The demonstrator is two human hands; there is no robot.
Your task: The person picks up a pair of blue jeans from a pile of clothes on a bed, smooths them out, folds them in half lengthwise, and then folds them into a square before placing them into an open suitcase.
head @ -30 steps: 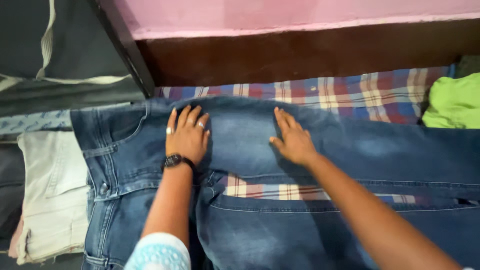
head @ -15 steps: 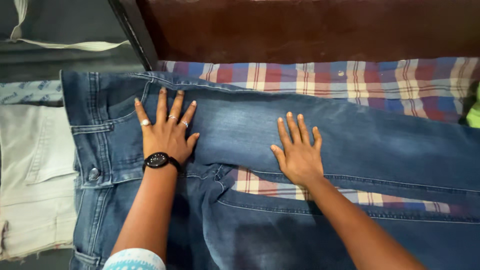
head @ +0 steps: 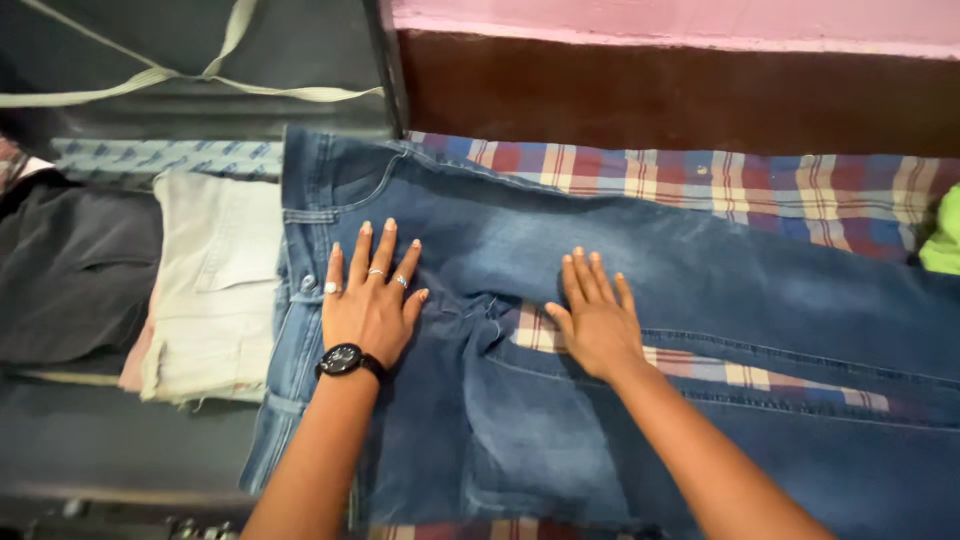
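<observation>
A pair of blue jeans [head: 640, 290] lies spread flat on a plaid cloth [head: 760, 185], waistband to the left and legs running off to the right. My left hand [head: 370, 300], with rings and a black wristwatch, presses palm down on the jeans near the fly, fingers spread. My right hand [head: 597, 318] lies flat at the crotch, where the two legs part and a strip of plaid shows between them. Neither hand grips anything.
Folded pale jeans [head: 215, 285] and a dark garment [head: 75, 270] lie to the left, inside an open dark suitcase [head: 200, 60] with cream straps. A green cloth [head: 942, 245] sits at the right edge. A brown board [head: 680, 95] and pink wall are behind.
Both hands slid toward me down the jeans, from the upper leg to the fly and crotch. The view shifted, bringing the suitcase and folded clothes more into sight.
</observation>
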